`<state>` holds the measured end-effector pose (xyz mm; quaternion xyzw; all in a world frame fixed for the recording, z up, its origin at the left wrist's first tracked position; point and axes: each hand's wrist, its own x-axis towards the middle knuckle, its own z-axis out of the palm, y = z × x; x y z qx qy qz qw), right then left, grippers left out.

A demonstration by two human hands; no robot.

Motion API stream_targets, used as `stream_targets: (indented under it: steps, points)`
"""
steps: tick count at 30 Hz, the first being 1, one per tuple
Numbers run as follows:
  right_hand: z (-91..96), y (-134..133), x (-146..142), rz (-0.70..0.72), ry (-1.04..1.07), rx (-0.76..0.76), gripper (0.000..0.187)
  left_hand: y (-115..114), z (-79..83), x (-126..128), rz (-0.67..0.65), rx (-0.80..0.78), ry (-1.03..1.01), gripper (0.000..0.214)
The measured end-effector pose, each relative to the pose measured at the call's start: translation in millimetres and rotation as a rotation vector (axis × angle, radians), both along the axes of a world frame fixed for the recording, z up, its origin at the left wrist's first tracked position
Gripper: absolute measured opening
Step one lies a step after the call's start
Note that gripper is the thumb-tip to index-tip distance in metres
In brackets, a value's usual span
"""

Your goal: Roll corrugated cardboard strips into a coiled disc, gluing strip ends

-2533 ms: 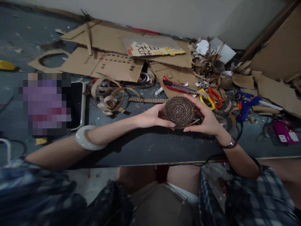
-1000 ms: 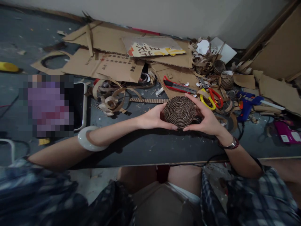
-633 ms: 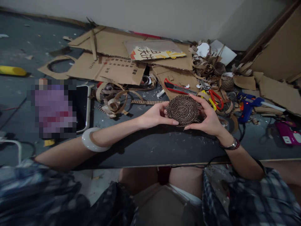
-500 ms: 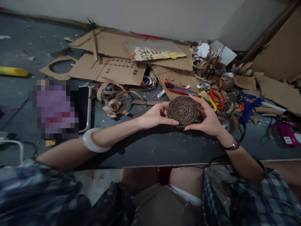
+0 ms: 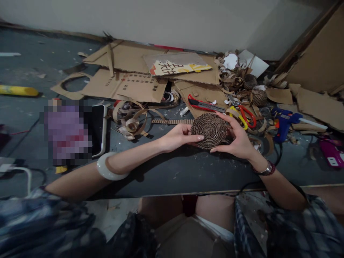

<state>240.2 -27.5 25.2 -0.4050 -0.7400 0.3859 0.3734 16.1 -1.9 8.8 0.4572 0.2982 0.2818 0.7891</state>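
Observation:
A tight spiral disc of coiled corrugated cardboard (image 5: 209,130) sits between my hands, just above the dark tabletop. My left hand (image 5: 180,138) cups its left edge from below, fingers together and pointing right. My right hand (image 5: 236,138) curves around its right side, with the fingertips on the top edge and the thumb along the bottom. The underside of the disc is hidden. A long corrugated strip (image 5: 172,122) lies on the table just left of the disc.
A red utility knife (image 5: 205,104), yellow-and-red scissors (image 5: 242,118) and a blue glue gun (image 5: 282,123) lie among cardboard offcuts past my right hand. Large cardboard sheets (image 5: 139,87) cover the far side. A pixelated object (image 5: 67,132) stands left.
The disc has tilted slightly and shifted a little to the right between my hands. My left fingers now lie flatter beneath it. The whole scene sits lower in the view, so the camera has moved.

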Motion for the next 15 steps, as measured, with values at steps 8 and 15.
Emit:
stream_targets:
  steps: [8, 15]
  points:
    - [-5.6, 3.4, 1.9, -0.052, 0.001, 0.082, 0.096, 3.6, 4.3, 4.6, 0.127, 0.178, 0.142, 0.042]
    - [-7.6, 5.1, 3.0, -0.105, 0.023, 0.098, 0.095, -57.8, 50.5, -21.9, 0.172, 1.225, 0.442, 0.027]
